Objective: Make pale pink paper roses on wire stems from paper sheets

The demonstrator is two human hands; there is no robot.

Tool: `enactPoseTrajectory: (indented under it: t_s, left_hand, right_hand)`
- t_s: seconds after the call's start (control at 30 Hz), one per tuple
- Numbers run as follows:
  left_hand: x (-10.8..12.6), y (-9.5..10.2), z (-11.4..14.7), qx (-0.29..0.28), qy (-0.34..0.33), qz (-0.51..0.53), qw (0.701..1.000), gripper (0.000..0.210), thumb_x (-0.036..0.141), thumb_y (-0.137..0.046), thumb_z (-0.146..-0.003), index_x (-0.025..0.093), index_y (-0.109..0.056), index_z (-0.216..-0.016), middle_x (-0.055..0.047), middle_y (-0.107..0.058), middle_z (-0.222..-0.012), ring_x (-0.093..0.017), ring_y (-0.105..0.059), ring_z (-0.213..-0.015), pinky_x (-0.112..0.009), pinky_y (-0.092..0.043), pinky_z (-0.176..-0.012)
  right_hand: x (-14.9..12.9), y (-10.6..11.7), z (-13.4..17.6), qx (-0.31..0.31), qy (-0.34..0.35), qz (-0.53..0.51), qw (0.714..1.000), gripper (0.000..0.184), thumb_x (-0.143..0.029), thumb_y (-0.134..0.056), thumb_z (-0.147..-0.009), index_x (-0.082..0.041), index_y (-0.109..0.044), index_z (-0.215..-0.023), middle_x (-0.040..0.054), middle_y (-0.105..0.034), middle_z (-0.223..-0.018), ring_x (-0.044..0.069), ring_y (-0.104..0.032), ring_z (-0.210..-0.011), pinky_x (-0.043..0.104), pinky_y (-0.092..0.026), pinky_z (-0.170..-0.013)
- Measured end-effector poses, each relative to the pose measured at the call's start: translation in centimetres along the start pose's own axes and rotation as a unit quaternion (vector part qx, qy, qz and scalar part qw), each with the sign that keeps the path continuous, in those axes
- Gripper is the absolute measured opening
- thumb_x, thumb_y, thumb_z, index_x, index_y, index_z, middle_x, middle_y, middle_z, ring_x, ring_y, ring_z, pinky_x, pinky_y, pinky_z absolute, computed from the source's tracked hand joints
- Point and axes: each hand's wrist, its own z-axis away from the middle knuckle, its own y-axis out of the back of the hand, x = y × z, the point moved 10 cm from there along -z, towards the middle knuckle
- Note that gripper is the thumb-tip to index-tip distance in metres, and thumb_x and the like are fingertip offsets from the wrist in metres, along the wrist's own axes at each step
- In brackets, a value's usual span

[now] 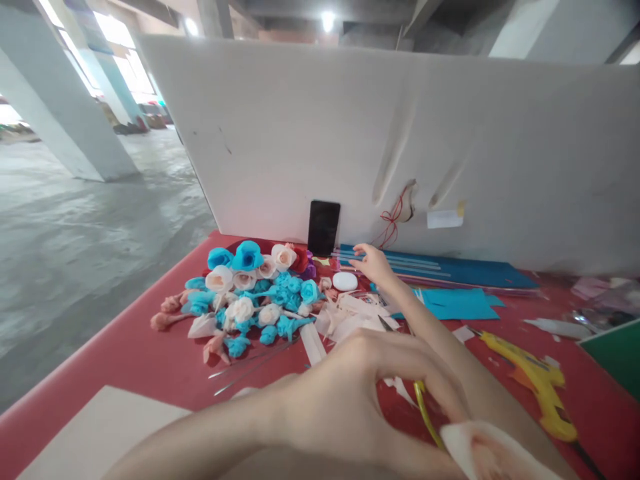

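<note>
My left hand (345, 393) crosses the foreground, its fingers curled round to a cream paper flower (493, 453) at the bottom edge, which is cut off by the frame. Beyond it my right hand (374, 265) reaches to the back of the table, thumb and fingertips apart with nothing visible between them. Pale thin sticks (420, 265) lie on dark blue sheets (480, 270) close by those fingertips. Just left of the right hand sits a small white oval case (345, 281). Cream paper scraps (353, 313) are heaped between the two hands.
Blue, white and pink paper flowers (240, 310) cover the left part of the red table (150, 363). A black phone (323, 228) leans against the white panel (300, 133). Right: a yellow glue gun (533, 377) and bright blue paper (453, 304). Scissors with yellow handles (425, 410) are partly hidden.
</note>
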Motion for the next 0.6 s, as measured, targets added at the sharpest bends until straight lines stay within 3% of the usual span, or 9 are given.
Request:
enactPoseTrajectory:
  t_s: [0.13,0.2,0.33,0.4,0.47,0.6]
  left_hand:
    - [0.7,0.4,0.3,0.001,-0.021,-0.013,1.000,0.007,0.010,-0.062,-0.078,0.007,-0.066,-0.073,-0.014,-0.071,-0.085,-0.016,-0.065,-0.080,-0.025,-0.052,-0.077]
    - [0.7,0.5,0.5,-0.013,-0.028,-0.007,1.000,0.015,0.020,-0.061,-0.083,0.007,-0.068,-0.081,-0.015,-0.072,-0.090,-0.018,-0.066,-0.085,-0.026,-0.052,-0.080]
    - [1.4,0.6,0.8,-0.054,-0.076,-0.013,0.996,0.058,0.055,-0.042,-0.087,0.003,-0.069,-0.091,-0.020,-0.069,-0.092,-0.023,-0.066,-0.090,-0.031,-0.053,-0.082]
    - [1.6,0.6,0.8,-0.066,-0.089,-0.032,0.993,0.073,0.063,-0.031,-0.086,0.001,-0.068,-0.093,-0.023,-0.068,-0.092,-0.024,-0.066,-0.090,-0.031,-0.054,-0.082]
    - [1.2,0.8,0.7,-0.065,-0.072,-0.028,0.995,0.075,0.065,-0.030,-0.086,0.001,-0.069,-0.094,-0.022,-0.068,-0.092,-0.024,-0.066,-0.090,-0.031,-0.054,-0.083]
    - [0.3,0.9,0.7,-0.053,-0.019,-0.001,0.998,0.065,0.062,-0.046,-0.082,0.003,-0.070,-0.089,-0.019,-0.069,-0.092,-0.024,-0.066,-0.089,-0.030,-0.054,-0.083]
  right_hand:
    - [-1.2,-2.5,-3.9,-0.014,-0.011,0.049,0.999,0.026,-0.032,-0.057,-0.094,-0.012,-0.056,-0.111,0.0083,-0.055,-0.109,0.020,-0.056,-0.096,0.039,-0.050,-0.084]
    - [-1.6,-3.3,-4.8,-0.020,-0.018,0.069,0.997,0.027,-0.034,-0.057,-0.094,-0.012,-0.057,-0.111,0.0083,-0.055,-0.109,0.020,-0.056,-0.096,0.039,-0.050,-0.084]
    - [-1.7,-4.1,-5.7,-0.027,-0.032,0.098,0.994,0.027,-0.035,-0.056,-0.095,-0.012,-0.057,-0.110,0.0083,-0.056,-0.108,0.020,-0.056,-0.095,0.039,-0.050,-0.084]
    - [-1.6,-4.5,-5.8,-0.033,-0.026,0.106,0.994,0.027,-0.035,-0.055,-0.096,-0.013,-0.057,-0.110,0.0083,-0.056,-0.108,0.020,-0.057,-0.095,0.038,-0.050,-0.083]
    - [-1.7,-5.0,-5.7,-0.045,-0.005,0.111,0.993,0.027,-0.035,-0.055,-0.095,-0.013,-0.057,-0.110,0.0083,-0.055,-0.108,0.020,-0.057,-0.095,0.038,-0.050,-0.083]
    - [-2.1,-5.8,-5.4,-0.063,0.037,0.123,0.990,0.027,-0.032,-0.057,-0.094,-0.012,-0.056,-0.112,0.0085,-0.054,-0.111,0.021,-0.056,-0.098,0.039,-0.050,-0.084]
